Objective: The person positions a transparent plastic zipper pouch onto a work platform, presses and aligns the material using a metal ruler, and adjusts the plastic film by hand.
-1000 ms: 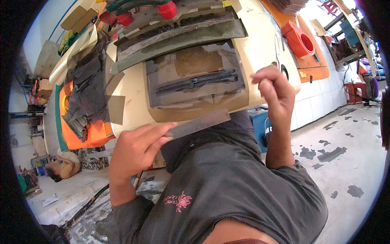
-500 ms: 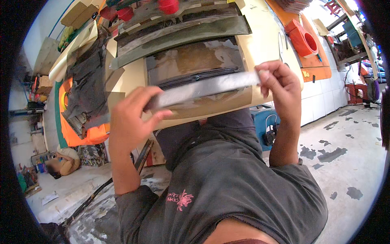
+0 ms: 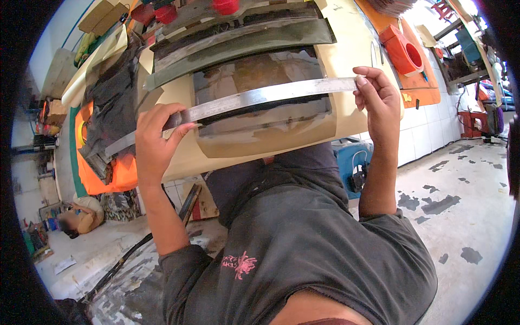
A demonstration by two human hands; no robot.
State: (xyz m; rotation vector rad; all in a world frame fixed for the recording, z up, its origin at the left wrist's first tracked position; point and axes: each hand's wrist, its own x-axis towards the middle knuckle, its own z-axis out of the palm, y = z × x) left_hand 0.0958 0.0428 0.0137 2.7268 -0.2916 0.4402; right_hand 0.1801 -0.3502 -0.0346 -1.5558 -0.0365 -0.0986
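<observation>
Has the dark panel [image 3: 254,76] laid out already on the cream table covering [image 3: 349,119]; holds the steel ruler [image 3: 265,96] across it, not yet released. Grips partway along with the left hand [image 3: 157,141], pinches the end with the right hand [image 3: 377,95], well apart. Spans between both, perhaps just above the panel.

Through my remote feed I see a bright red block with a round hole [image 3: 395,42] resting on a flat orange board [image 3: 430,97], a blue box [image 3: 343,162] with a white cable [image 3: 356,162], patchy grey floor [image 3: 439,238], and another person [image 3: 91,214] low at far left
</observation>
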